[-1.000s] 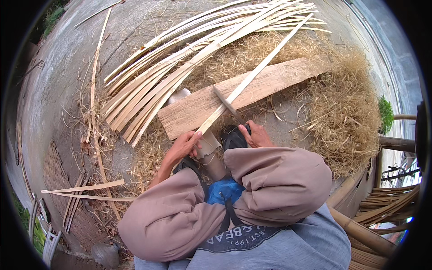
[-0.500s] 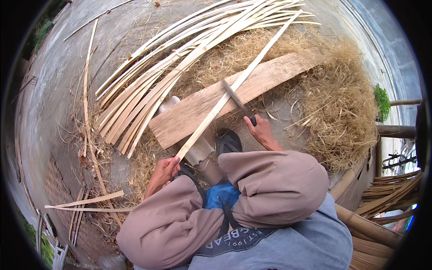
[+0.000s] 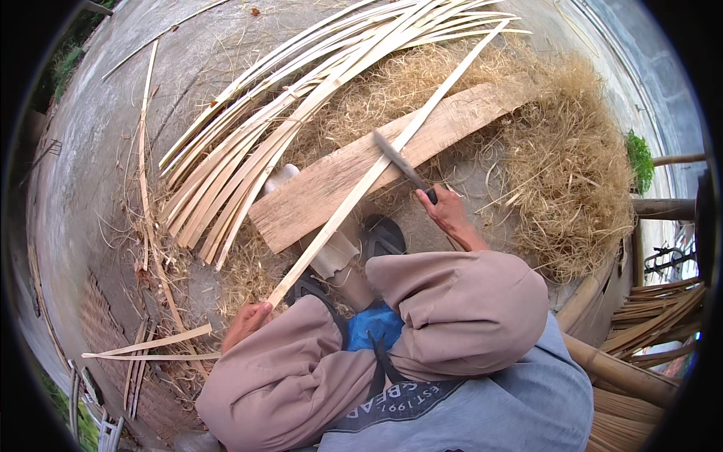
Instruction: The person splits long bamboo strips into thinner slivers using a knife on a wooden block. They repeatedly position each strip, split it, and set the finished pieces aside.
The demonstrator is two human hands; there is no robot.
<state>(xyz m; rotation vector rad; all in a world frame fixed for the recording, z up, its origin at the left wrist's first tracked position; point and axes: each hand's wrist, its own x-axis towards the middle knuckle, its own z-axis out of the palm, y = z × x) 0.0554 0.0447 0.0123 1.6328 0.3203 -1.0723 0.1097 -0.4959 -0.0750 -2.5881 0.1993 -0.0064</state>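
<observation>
A long pale bamboo strip [image 3: 345,206] slants across a wooden plank [image 3: 301,201]. Its near end is gripped by my left hand [image 3: 248,322], which is partly hidden behind my left knee. My right hand [image 3: 452,214] is closed round the dark handle of a knife [image 3: 401,162]. The blade lies across the strip, over the plank's middle, its tip pointing up and left. The plank is tilted, with its near end raised on a pale support [image 3: 331,255] between my feet.
A fanned bundle of bamboo strips [image 3: 248,151] lies beyond the plank to the left. Curly shavings [image 3: 572,166] are heaped on the right. A few loose strips [image 3: 154,343] rest at lower left. Bamboo poles [image 3: 617,369] and more strips [image 3: 655,320] stand at right.
My left hand has moved down and left toward my knee, drawing the strip with it. My right hand and the knife have shifted slightly right.
</observation>
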